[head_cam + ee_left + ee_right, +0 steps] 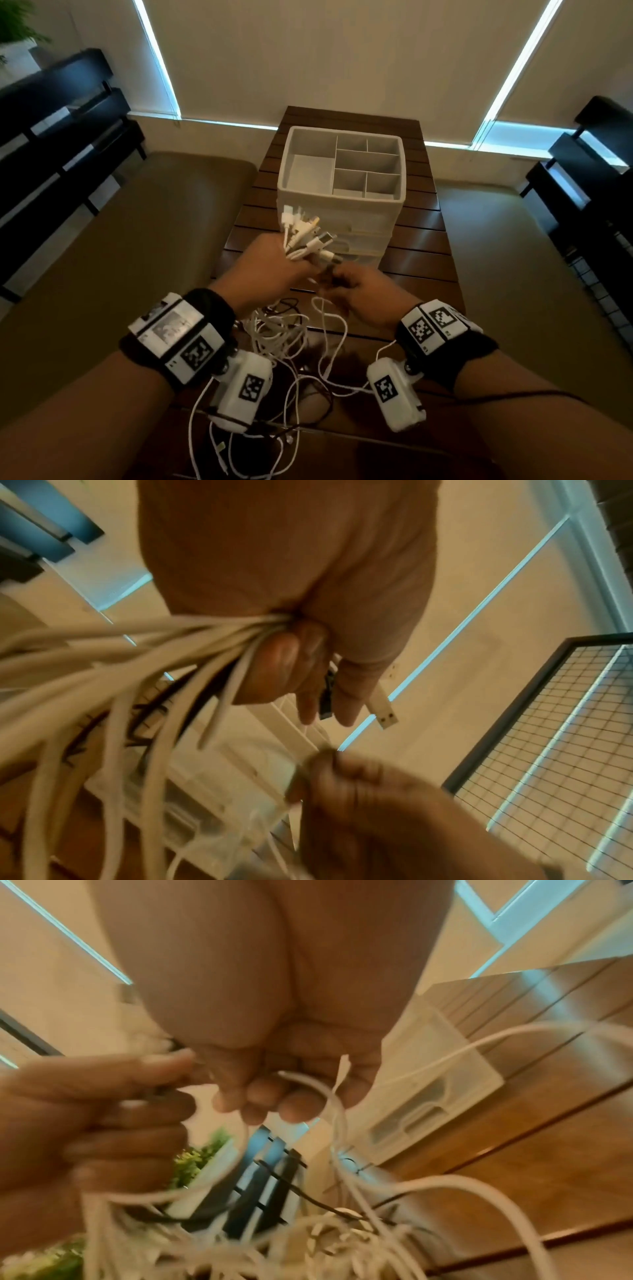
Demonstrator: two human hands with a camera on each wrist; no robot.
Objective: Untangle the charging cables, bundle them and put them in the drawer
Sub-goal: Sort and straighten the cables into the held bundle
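Wrist cameras [236,390] strapped on both forearms sit closest to the lens, with loose white and dark charging cables [291,346] spilling down between them onto the wooden slatted bench [424,253]. Left hand [270,270] has its fingers wrapped tight around a whole fistful of those cables, and the plug ends [305,233] fan out above the fist. From the left wrist view one white USB-A plug [385,710] pokes out past the fingertips, plus a dark connector next to it. Right hand [359,291] is right up against the left one, fingers curled and pinching a single white cable [329,1096] that loops under its fingertips; the exact grip is kinda blurry. Just behind the hands stands the white plastic drawer unit [342,219], its top tray [284,164] split into compartments. Can't really tell from here whether any drawer is pulled out. Dark benches flank the room, and a green plant [13,24] sits far left.
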